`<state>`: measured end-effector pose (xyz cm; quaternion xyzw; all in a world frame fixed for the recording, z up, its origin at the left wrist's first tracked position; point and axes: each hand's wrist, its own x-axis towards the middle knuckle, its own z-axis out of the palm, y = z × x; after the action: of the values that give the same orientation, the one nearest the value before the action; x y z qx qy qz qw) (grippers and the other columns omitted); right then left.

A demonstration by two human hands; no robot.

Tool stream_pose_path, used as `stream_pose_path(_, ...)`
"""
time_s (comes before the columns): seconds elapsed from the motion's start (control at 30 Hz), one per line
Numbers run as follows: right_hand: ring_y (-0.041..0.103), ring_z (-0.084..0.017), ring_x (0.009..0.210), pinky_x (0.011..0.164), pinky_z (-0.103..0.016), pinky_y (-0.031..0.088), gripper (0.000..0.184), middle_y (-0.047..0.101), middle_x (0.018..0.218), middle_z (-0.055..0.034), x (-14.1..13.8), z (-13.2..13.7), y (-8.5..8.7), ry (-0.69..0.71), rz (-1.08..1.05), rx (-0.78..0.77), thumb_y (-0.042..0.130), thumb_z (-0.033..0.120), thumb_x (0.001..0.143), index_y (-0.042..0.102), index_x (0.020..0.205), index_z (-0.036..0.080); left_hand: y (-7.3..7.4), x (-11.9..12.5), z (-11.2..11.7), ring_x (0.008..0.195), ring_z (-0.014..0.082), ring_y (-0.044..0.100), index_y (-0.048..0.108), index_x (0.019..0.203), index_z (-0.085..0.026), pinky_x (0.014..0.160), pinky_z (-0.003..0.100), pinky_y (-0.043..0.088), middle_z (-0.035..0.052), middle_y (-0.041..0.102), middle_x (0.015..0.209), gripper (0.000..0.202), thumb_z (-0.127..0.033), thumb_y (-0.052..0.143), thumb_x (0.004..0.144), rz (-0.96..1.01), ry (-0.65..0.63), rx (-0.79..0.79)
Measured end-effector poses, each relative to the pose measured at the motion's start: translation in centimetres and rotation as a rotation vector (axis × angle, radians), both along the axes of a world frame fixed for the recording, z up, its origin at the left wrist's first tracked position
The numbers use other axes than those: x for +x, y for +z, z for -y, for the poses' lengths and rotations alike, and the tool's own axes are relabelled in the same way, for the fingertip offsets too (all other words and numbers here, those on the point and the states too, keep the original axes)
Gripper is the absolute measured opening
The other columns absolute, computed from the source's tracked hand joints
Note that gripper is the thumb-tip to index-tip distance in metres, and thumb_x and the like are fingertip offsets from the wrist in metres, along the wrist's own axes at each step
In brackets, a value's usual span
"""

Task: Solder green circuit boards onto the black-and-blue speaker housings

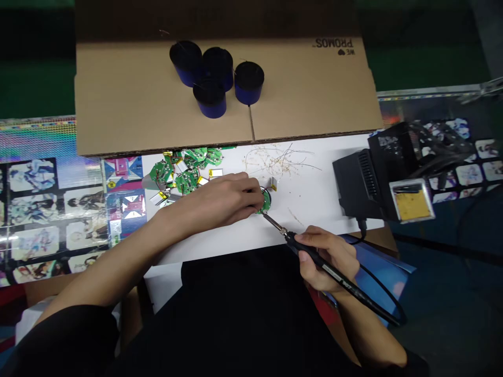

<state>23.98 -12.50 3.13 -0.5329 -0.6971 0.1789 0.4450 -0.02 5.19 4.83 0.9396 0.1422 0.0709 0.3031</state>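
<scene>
My left hand (231, 199) pinches a round green circuit board (265, 201) by its edge, with the fingertips over part of it. My right hand (326, 259) grips a black soldering iron (338, 275) like a pen. The iron's metal tip (272, 223) reaches up to the lower edge of the board, and I cannot tell whether it touches. A small silver pouch battery (273, 183) lies just above the board. Further left, a heap of green circuit boards (186, 175) with wires and small batteries lies beyond my left wrist.
Wire clippings (275, 162) are scattered on the white sheet (314, 204) under my hands. A black soldering station (373, 178) with a yellow sponge tray (412, 205) stands to the right. Several black-and-blue cylinders (208, 73) stand on a cardboard sheet (310, 110) at the back.
</scene>
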Motion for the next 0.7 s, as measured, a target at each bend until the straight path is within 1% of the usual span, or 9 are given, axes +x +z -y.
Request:
stream_pose_path(0.13,0.074,-0.019,0.071,0.061,-0.03,0.065,0.029,0.078,0.086,-0.0047,0.0,-0.3,0.2,0.046,-0.003,0.017,0.069,0.012,0.086,0.073,0.114,0.019,0.1,0.0,0.0,0.1,0.0227,0.064,0.072,0.106,-0.018,0.09,0.034,0.049,0.0076,0.071,0.108,0.024,-0.024,0.05,0.113,-0.003,-0.001,0.008)
stream_pose_path(0.3,0.069,-0.017,0.068,0.058,-0.03,0.061,0.033,0.074,0.085,-0.0061,0.2,-0.4,-0.1,0.131,0.005,0.04,0.07,0.007,0.082,0.074,0.114,0.015,0.1,0.0,0.0,0.1,0.0227,0.064,0.071,0.106,-0.018,0.09,0.035,0.049,0.0076,0.07,0.108,0.023,-0.025,0.05,0.113,-0.009,-0.003,0.005)
stream_pose_path(0.43,0.069,-0.018,0.071,0.059,-0.031,0.061,0.036,0.074,0.087,-0.0065,0.3,-0.4,0.0,0.155,-0.005,0.045,0.07,0.006,0.081,0.074,0.115,0.016,0.0,0.1,0.0,0.1,0.0225,0.063,0.071,0.106,-0.019,0.091,0.035,0.05,0.0077,0.07,0.108,0.023,-0.024,0.05,0.113,-0.014,-0.006,0.005)
stream_pose_path(0.53,0.068,-0.018,0.064,0.052,-0.03,0.057,0.033,0.072,0.082,-0.0045,0.2,-0.3,0.7,0.113,-0.032,0.029,0.069,0.01,0.083,0.074,0.115,0.018,0.1,0.1,-0.1,0.1,0.0225,0.064,0.071,0.105,-0.019,0.092,0.035,0.05,0.0076,0.071,0.107,0.022,-0.023,0.05,0.112,-0.018,-0.009,0.001)
stream_pose_path(0.63,0.068,-0.019,0.061,0.047,-0.03,0.054,0.029,0.072,0.078,-0.0035,0.4,0.1,1.3,0.013,-0.076,-0.003,0.067,0.016,0.087,0.074,0.114,0.021,0.2,0.1,-0.1,0.1,0.0225,0.064,0.071,0.106,-0.02,0.092,0.036,0.05,0.0077,0.071,0.108,0.022,-0.022,0.05,0.112,-0.027,-0.013,-0.009)
stream_pose_path(0.7,0.069,-0.02,0.061,0.046,-0.031,0.054,0.025,0.073,0.078,-0.0037,0.8,0.5,1.2,-0.053,-0.115,-0.002,0.067,0.02,0.09,0.075,0.114,0.023,0.3,0.1,-0.1,0.099,0.0222,0.063,0.07,0.106,-0.02,0.091,0.036,0.049,0.0077,0.071,0.108,0.022,-0.022,0.049,0.112,-0.028,-0.013,-0.01)
